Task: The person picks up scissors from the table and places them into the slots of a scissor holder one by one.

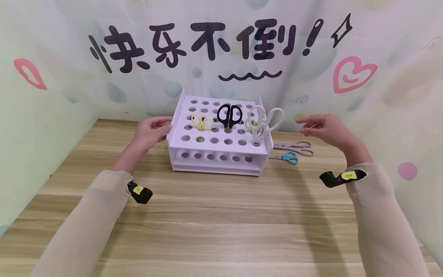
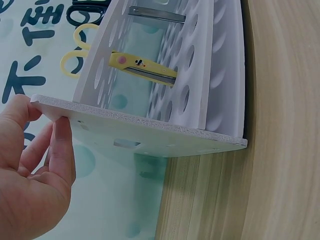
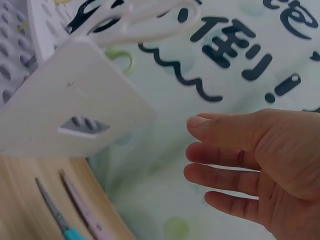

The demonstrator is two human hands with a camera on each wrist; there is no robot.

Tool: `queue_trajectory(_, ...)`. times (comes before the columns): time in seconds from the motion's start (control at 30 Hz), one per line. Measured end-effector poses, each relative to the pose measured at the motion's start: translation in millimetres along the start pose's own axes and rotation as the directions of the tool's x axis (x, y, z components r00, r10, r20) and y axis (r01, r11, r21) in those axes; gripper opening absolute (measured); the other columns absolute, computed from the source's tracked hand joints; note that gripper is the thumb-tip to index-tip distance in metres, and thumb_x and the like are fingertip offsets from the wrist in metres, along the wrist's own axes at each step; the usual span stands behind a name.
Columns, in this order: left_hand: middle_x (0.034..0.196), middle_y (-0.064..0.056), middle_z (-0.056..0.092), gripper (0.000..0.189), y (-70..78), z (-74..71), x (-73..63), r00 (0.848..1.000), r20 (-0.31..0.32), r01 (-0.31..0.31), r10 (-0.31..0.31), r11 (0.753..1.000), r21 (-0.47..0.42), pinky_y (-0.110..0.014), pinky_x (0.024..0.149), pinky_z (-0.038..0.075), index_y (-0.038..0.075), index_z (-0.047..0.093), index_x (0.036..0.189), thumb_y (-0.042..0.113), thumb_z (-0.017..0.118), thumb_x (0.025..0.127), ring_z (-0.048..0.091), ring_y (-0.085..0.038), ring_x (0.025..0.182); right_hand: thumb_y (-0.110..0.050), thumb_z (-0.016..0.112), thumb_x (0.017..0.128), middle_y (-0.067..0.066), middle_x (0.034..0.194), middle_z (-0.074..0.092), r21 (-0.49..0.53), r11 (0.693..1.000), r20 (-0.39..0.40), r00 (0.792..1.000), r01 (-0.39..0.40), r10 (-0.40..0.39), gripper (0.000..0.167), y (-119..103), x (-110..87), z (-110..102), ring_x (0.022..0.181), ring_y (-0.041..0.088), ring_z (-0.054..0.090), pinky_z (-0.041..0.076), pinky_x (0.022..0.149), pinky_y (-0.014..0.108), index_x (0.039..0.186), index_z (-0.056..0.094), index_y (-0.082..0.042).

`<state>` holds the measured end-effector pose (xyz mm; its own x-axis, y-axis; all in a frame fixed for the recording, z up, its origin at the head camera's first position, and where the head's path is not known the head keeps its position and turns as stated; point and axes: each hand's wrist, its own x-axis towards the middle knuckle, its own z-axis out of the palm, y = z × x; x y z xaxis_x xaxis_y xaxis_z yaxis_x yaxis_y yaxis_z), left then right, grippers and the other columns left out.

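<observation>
A white rack (image 1: 217, 149) with rows of round holes stands against the back wall. At its left side panel (image 2: 150, 135), my left hand (image 1: 152, 130) pinches the upper back corner, fingertips against the panel. Yellow scissors (image 1: 202, 122), black scissors (image 1: 230, 116) and white scissors (image 1: 263, 122) stand in the rack, handles up; the yellow blades (image 2: 145, 68) show between the tiers. A green handle (image 3: 121, 59) is partly hidden by the white scissors. My right hand (image 1: 325, 129) hovers right of the rack, fingers loosely bent, touching nothing.
Teal scissors (image 1: 290, 157) and pink scissors (image 1: 294, 147) lie on the wooden table (image 1: 221, 219) close to the rack's right side, blades partly hidden by it. A printed cloth backdrop (image 1: 221, 82) with black characters rises behind the table.
</observation>
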<state>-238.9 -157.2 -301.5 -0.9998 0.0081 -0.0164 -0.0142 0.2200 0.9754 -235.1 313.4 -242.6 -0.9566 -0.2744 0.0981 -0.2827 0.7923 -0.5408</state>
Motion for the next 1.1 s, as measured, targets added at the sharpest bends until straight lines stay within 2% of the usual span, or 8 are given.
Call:
queue_trajectory(0.27, 0.099, -0.004, 0.049, 0.042, 1.3, -0.4, -1.4, 1.000, -0.001, 0.002, -0.002, 1.000, 0.022, -0.018, 0.074, 0.052, 0.004, 0.050, 0.131, 0.010, 0.056, 0.089, 0.051, -0.009, 0.085, -0.030, 0.063, 0.087, 0.012, 0.101, 0.060, 0.000, 0.994, 0.060, 0.992, -0.110, 0.110, 0.041, 33, -9.6, 16, 0.086, 0.023, 0.054, 0.046, 0.070, 0.029, 0.122, 0.060, -0.008)
queue_trajectory(0.47, 0.100, -0.005, 0.049, 0.041, 1.1, -0.1, -1.6, 1.000, -0.010, 0.009, -0.009, 1.000, 0.019, -0.018, 0.073, 0.052, 0.004, 0.052, 0.130, 0.010, 0.056, 0.089, 0.051, -0.010, 0.086, -0.023, 0.061, 0.089, 0.013, 0.098, 0.063, 0.055, 0.994, 0.105, 0.990, -0.097, 0.091, 0.041, 57, -14.5, 30, 0.083, 0.020, 0.057, 0.046, 0.071, 0.027, 0.124, 0.056, -0.003)
queue_trajectory(0.53, 0.100, -0.005, 0.049, 0.041, 0.6, 0.0, -1.4, 1.000, -0.012, 0.011, -0.011, 1.000, 0.017, -0.018, 0.073, 0.052, 0.004, 0.052, 0.129, 0.009, 0.056, 0.089, 0.051, -0.010, 0.086, -0.026, 0.061, 0.089, 0.015, 0.100, 0.063, 0.078, 0.990, 0.109, 0.988, -0.118, 0.109, 0.043, 65, -15.6, 35, 0.083, 0.021, 0.057, 0.045, 0.074, 0.028, 0.125, 0.056, -0.003)
queue_trajectory(0.7, 0.102, -0.007, 0.050, 0.040, 0.2, 0.2, -1.0, 1.000, -0.015, 0.011, -0.011, 1.000, 0.026, -0.018, 0.072, 0.052, 0.004, 0.053, 0.129, 0.009, 0.056, 0.089, 0.052, -0.010, 0.085, -0.030, 0.060, 0.089, 0.016, 0.097, 0.064, 0.126, 0.980, 0.088, 0.985, -0.156, 0.145, 0.046, 81, -18.7, 50, 0.080, 0.019, 0.056, 0.046, 0.070, 0.032, 0.124, 0.055, -0.001)
queue_trajectory(0.83, 0.102, -0.006, 0.050, 0.041, 0.2, -0.1, -1.2, 1.000, -0.012, 0.009, -0.009, 1.000, 0.024, -0.017, 0.071, 0.052, 0.004, 0.052, 0.129, 0.011, 0.056, 0.089, 0.053, -0.009, 0.084, -0.018, 0.061, 0.089, 0.013, 0.088, 0.065, 0.172, 0.976, 0.067, 0.990, -0.137, 0.127, 0.040, 88, -21.1, 59, 0.073, 0.014, 0.057, 0.048, 0.061, 0.027, 0.121, 0.055, 0.007)
queue_trajectory(1.0, 0.099, -0.004, 0.050, 0.042, 0.2, -0.5, -1.3, 1.000, -0.006, 0.002, -0.002, 1.000, 0.008, -0.018, 0.072, 0.052, 0.004, 0.051, 0.130, 0.011, 0.057, 0.089, 0.052, -0.009, 0.084, -0.022, 0.062, 0.089, 0.016, 0.087, 0.062, 0.144, 0.973, 0.052, 0.984, -0.179, 0.173, 0.044, 93, -24.0, 70, 0.069, 0.010, 0.050, 0.048, 0.059, 0.027, 0.120, 0.055, 0.008)
queue_trajectory(1.1, 0.099, -0.004, 0.050, 0.042, 0.2, -0.5, -1.1, 1.000, -0.004, 0.000, 0.000, 1.000, 0.012, -0.018, 0.073, 0.052, 0.004, 0.051, 0.130, 0.011, 0.057, 0.089, 0.052, -0.009, 0.085, -0.027, 0.062, 0.088, 0.017, 0.086, 0.060, 0.136, 0.966, 0.036, 0.976, -0.219, 0.216, 0.047, 95, -25.5, 77, 0.069, 0.011, 0.047, 0.046, 0.058, 0.024, 0.120, 0.056, 0.007)
